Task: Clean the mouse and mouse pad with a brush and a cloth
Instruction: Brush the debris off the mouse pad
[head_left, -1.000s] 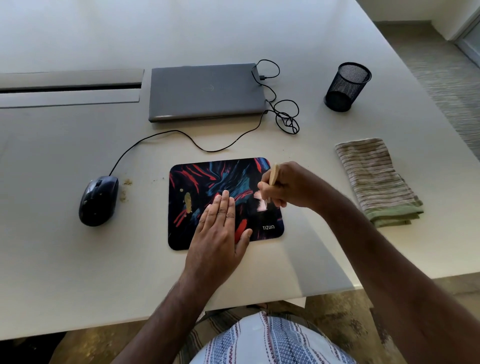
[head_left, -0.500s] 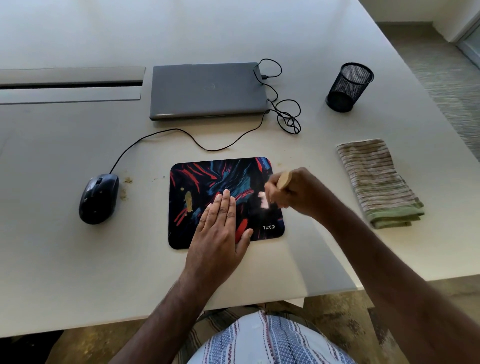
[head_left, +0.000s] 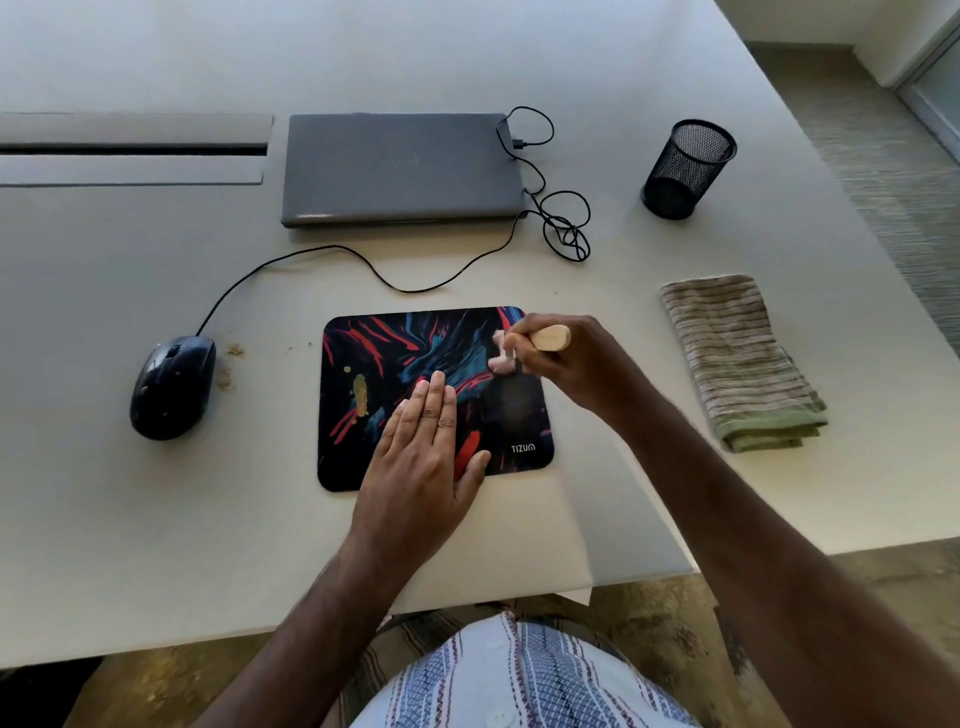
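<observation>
A dark mouse pad (head_left: 395, 358) with red and blue streaks lies on the white table in front of me. My left hand (head_left: 426, 452) presses flat on its lower middle, fingers straight. My right hand (head_left: 576, 358) grips a small brush (head_left: 545, 339) with a wooden handle; its pale bristles touch the pad near the upper right corner. A yellowish smear (head_left: 359, 392) marks the pad's left part. The black wired mouse (head_left: 173, 387) sits left of the pad, with crumbs (head_left: 228, 366) beside it. A folded striped cloth (head_left: 743, 364) lies to the right.
A shut grey laptop (head_left: 402, 166) sits behind the pad, with the mouse cable (head_left: 561, 228) looped at its right. A black mesh pen cup (head_left: 685, 166) stands at the back right. The table's front edge (head_left: 311, 631) runs close to my body.
My right hand has carried the brush from the pad's right middle up toward its upper right corner. My left hand stays flat in the same spot.
</observation>
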